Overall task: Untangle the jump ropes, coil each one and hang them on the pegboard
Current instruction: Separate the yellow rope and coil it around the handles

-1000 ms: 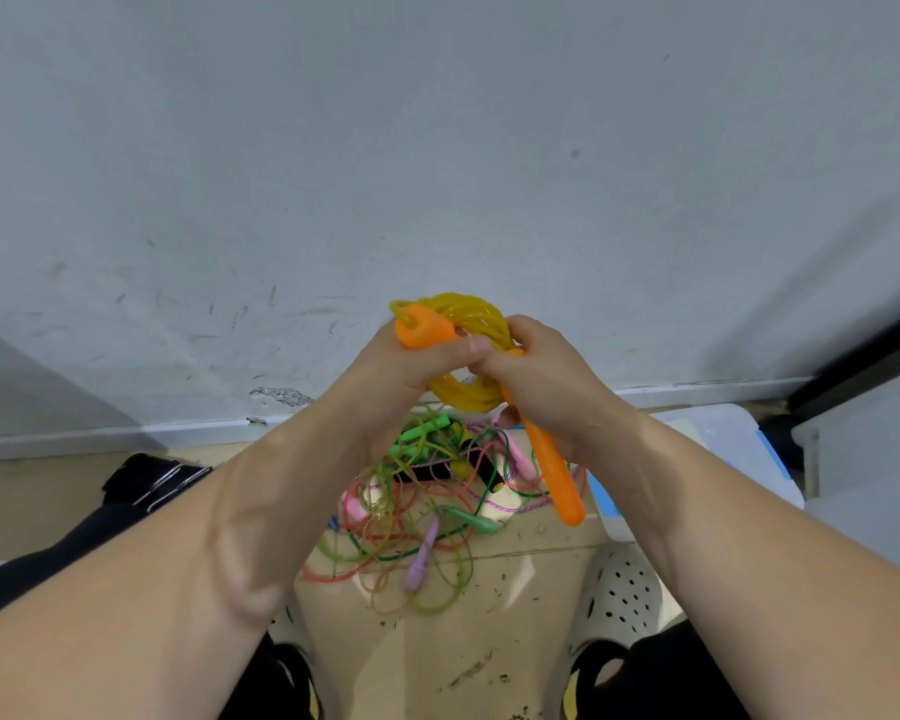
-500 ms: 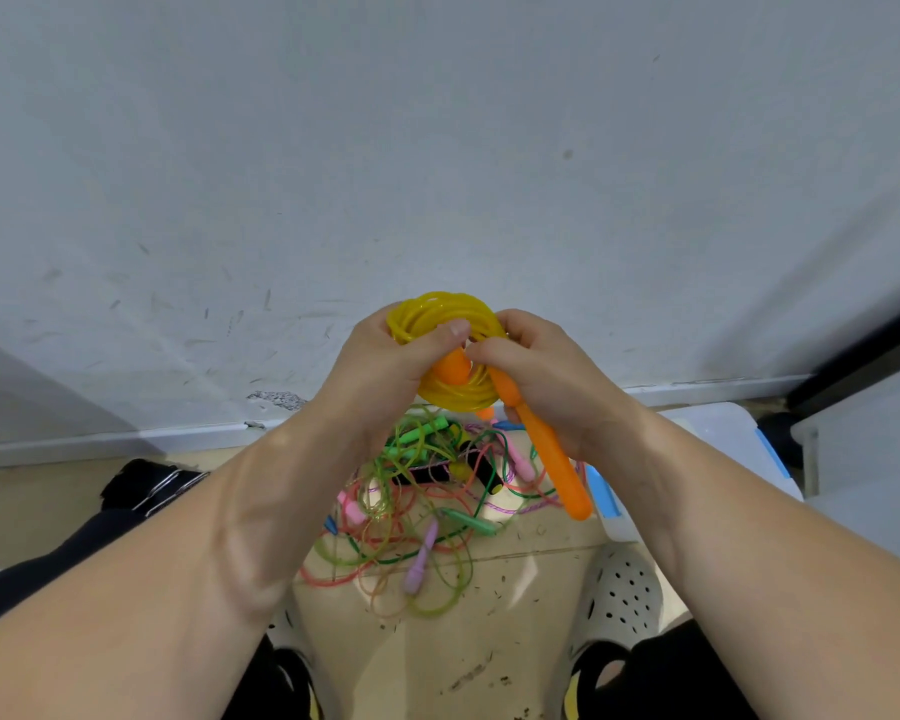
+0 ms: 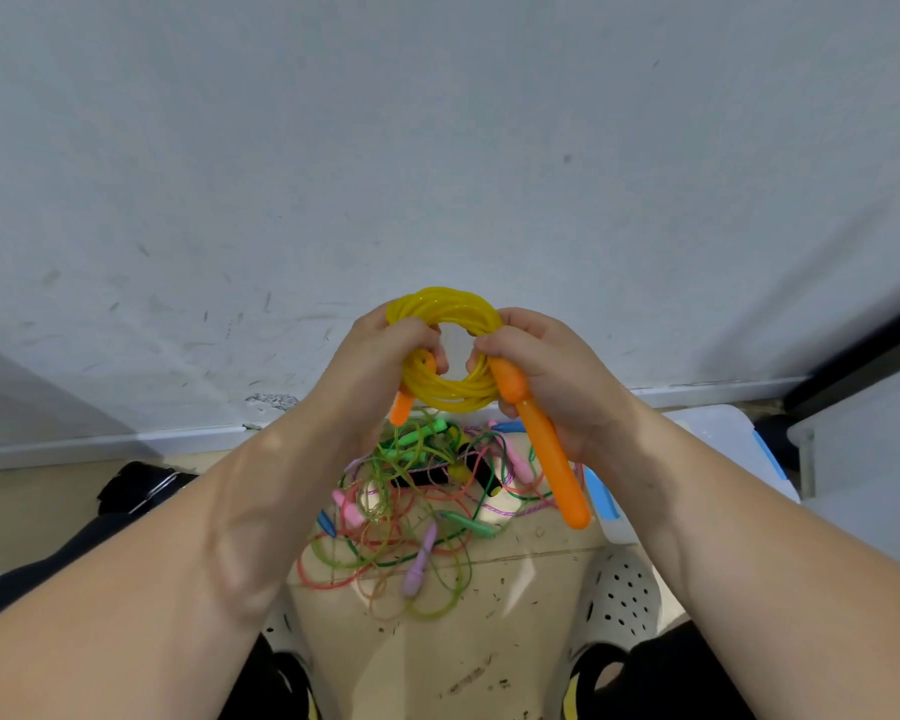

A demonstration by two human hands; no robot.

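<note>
A yellow jump rope (image 3: 445, 309) is wound into a small tight coil, held up in front of the wall. My left hand (image 3: 375, 371) grips the coil's left side, with one orange handle (image 3: 402, 407) poking down below its fingers. My right hand (image 3: 546, 376) grips the right side together with the other orange handle (image 3: 552, 459), which hangs down and to the right. Below on the floor lies a tangle of jump ropes (image 3: 411, 517) in green, pink, red and purple, with several handles. No pegboard is in view.
A scuffed white wall (image 3: 437, 148) with a baseboard stands close ahead. A white bin with blue clips (image 3: 718, 439) sits at right, a white perforated stool (image 3: 619, 595) beneath me, a dark object (image 3: 131, 485) at left, and white furniture (image 3: 874, 428) at far right.
The short orange handle went from the top of the coil through its middle and now hangs below my left hand. The coil now faces me as an open ring.
</note>
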